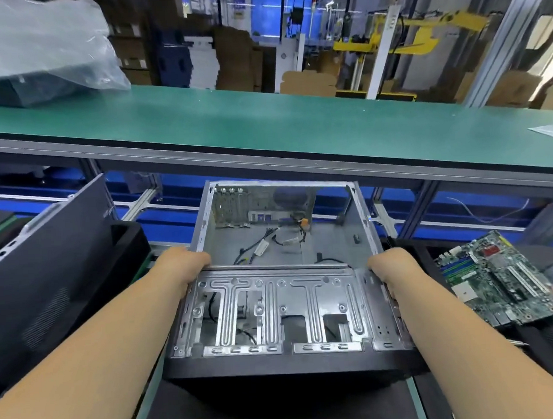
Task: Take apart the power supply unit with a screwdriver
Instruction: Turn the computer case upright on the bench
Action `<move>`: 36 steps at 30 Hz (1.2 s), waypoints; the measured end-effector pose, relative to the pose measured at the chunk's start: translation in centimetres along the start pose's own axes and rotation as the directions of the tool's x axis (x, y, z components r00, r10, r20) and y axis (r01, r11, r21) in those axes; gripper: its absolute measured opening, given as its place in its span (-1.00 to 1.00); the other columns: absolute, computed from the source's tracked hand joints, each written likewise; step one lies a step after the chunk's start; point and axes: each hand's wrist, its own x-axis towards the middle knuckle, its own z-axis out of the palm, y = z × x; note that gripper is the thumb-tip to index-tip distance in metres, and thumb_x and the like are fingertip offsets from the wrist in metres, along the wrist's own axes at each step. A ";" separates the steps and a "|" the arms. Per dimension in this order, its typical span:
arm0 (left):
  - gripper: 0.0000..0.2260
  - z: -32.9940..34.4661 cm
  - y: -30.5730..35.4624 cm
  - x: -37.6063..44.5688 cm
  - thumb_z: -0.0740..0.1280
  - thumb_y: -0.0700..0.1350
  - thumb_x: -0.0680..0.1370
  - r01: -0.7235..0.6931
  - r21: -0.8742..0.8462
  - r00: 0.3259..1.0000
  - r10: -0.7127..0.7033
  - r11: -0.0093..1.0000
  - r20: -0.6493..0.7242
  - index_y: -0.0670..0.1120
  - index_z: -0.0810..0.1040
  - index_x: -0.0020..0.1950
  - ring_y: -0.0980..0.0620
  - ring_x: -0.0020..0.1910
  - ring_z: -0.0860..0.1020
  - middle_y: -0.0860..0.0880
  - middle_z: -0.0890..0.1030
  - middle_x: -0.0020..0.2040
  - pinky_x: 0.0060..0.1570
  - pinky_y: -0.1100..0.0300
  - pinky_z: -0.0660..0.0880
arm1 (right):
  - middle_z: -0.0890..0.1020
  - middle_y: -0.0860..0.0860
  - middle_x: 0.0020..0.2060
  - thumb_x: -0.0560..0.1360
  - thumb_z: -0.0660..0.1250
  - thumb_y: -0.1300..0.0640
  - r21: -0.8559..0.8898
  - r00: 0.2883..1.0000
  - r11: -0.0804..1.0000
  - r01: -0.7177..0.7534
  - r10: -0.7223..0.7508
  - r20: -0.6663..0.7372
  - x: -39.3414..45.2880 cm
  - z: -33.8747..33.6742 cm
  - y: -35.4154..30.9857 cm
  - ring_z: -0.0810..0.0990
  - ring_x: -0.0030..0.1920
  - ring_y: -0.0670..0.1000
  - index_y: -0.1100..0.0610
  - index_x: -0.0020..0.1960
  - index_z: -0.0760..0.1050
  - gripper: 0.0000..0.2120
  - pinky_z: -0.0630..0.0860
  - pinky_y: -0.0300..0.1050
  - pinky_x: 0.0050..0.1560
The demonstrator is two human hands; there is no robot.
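Nearest the camera, at 6 o'clock, two bare forearms reach forward to a gutted computer case (281, 273), and its black front face fills the bottom of the view. The left hand (183, 265) grasps the case's left wall at about 9 o'clock of the chassis, fingers curled over the rim; the right hand (392, 267) grips the right wall at 3 o'clock in the same way. The case looks lifted or tilted between them, open side up, with the perforated drive cage (274, 315) on the near half.

Inside, toward 12 o'clock, only loose cables (270, 245) lie on the floor of the case. No power supply unit can be made out in the chassis, and no screwdriver is in view (neither may simply be hidden; I cannot tell). A motherboard (503, 277) lies out at 3 o'clock on a dark tray, and a dark side panel (47, 269) leans at 9 o'clock. A green conveyor belt (264, 123) runs across at 12 o'clock, with a plastic-wrapped bundle (42, 51) at 10 o'clock.

The risks, as I judge them: the thin sheet-metal rims under both palms could cut or slip, since the grip sits only on the edges. If the case tips further, the dangling cables could snag on the cage. Swinging it to the right could knock the motherboard, which lies just beside the right wrist.
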 end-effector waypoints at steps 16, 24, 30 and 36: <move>-0.62 0.3 -0.7 0.2 0.40 -0.19 0.48 -0.486 -0.211 0.874 0.463 0.848 -0.150 0.22 0.50 0.17 0.16 -0.13 0.60 0.22 0.63 -0.13 -0.20 0.25 0.45 | 0.42 -0.06 -0.46 0.41 0.24 0.33 0.583 0.910 0.711 0.393 -0.208 -0.359 -2.2 2.0 2.5 0.31 -0.48 -0.04 -0.07 -0.24 0.48 -0.72 0.31 -0.15 -0.48; -0.57 0.6 -1.5 0.1 0.39 -0.06 0.56 -0.498 -0.213 0.866 0.497 0.841 -0.062 0.23 0.39 0.37 0.24 0.08 0.56 0.28 0.60 0.08 0.11 0.19 0.45 | 0.60 -0.03 -0.26 0.46 0.32 0.20 0.525 0.907 0.744 0.413 -0.289 -0.305 -1.4 1.8 4.1 0.50 -0.33 -0.05 -0.11 -0.05 0.52 -0.80 0.43 -0.16 -0.31; -0.52 1.8 -2.8 -0.4 0.28 0.20 0.57 -0.280 -0.365 0.947 0.317 0.888 0.045 0.24 0.27 0.47 0.06 0.29 0.40 0.20 0.45 0.29 0.22 0.07 0.29 | 0.64 -0.17 0.06 0.55 0.35 -0.02 0.615 0.930 0.698 0.368 -0.285 -0.233 -1.5 2.4 4.7 0.60 0.11 -0.06 -0.10 0.34 0.43 -0.63 0.51 0.01 0.19; 0.01 2.4 -4.0 -1.0 0.49 0.41 0.18 0.138 -0.568 0.962 0.026 0.812 0.271 0.14 0.21 0.55 -0.09 0.51 0.25 0.03 0.25 0.55 0.46 -0.16 0.16 | 0.54 -0.12 0.21 0.49 0.39 -0.18 0.784 0.993 0.613 0.095 -0.118 -0.028 -2.8 3.5 5.8 0.53 0.16 -0.04 -0.13 0.31 0.41 -0.57 0.40 0.06 0.20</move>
